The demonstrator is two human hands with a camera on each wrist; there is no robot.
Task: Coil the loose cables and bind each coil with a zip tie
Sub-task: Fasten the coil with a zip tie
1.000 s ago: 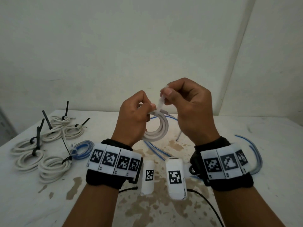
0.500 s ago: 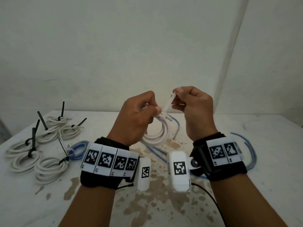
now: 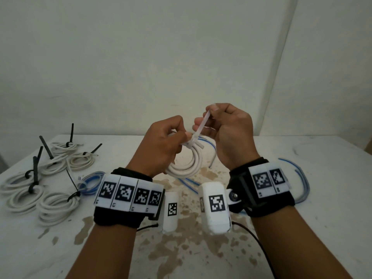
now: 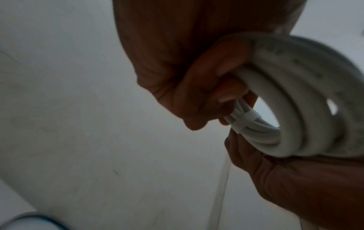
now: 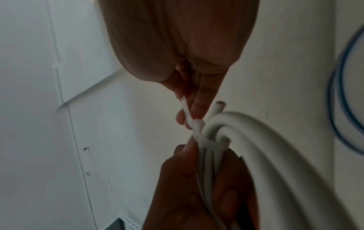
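I hold a white cable coil [image 3: 187,168] in the air above the table. My left hand [image 3: 171,135] grips the coil's top, where a white zip tie [image 3: 200,128] wraps the strands. My right hand [image 3: 213,119] pinches the tie's free tail, which runs up and right from the tie's head. In the left wrist view the tie band [image 4: 246,119] sits snug round the coil [image 4: 295,109] beside my curled fingers. In the right wrist view the tail [image 5: 187,113] runs from my pinching fingers down to the bundle [image 5: 246,140], with one cut cable end poking up.
Several white coils bound with black zip ties [image 3: 36,190] lie at the table's left, with a small blue coil [image 3: 90,182] beside them. Loose blue cables lie behind my hands [image 3: 209,146] and at the right [image 3: 302,176]. The white table [image 3: 181,248] carries brown stains.
My right hand has drawn the tie's tail up and to the right, away from the coil, and more tail shows between the hands. The left hand keeps its grip on the coil.
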